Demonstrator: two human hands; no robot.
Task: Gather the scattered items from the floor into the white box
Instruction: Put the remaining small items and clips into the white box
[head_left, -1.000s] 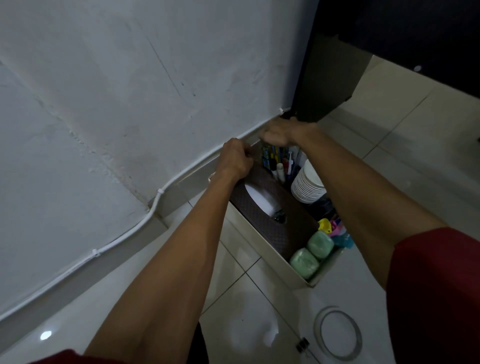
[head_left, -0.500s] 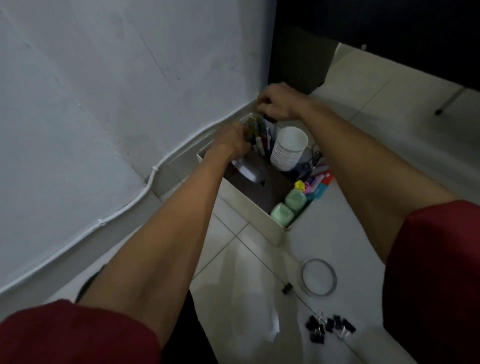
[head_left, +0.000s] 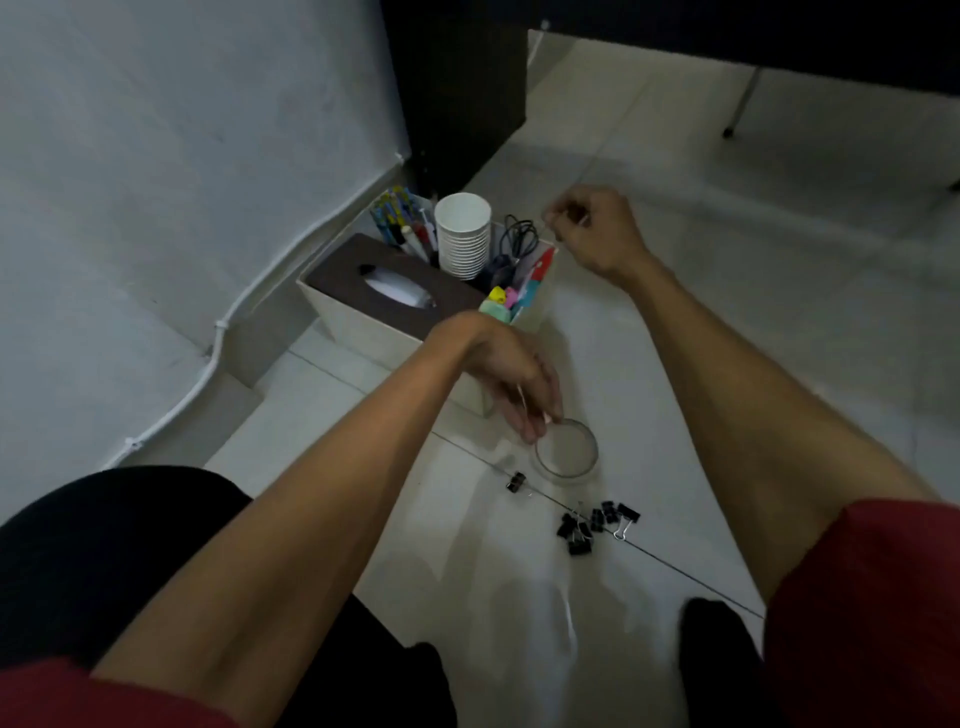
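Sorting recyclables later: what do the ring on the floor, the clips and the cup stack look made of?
The ring looks like clear glossy plastic, perhaps a tape roll: floor shows through it. The clips seem black painted metal with silvery wire handles. The cup stack looks like matte white paper, with ridged rims.

White box (head_left: 363, 325) upright by wall, packed: tissue box, cup stack, pens. Clear tape ring (head_left: 566, 451) flat on floor just beside it; black clips (head_left: 595, 522) scattered nearby.
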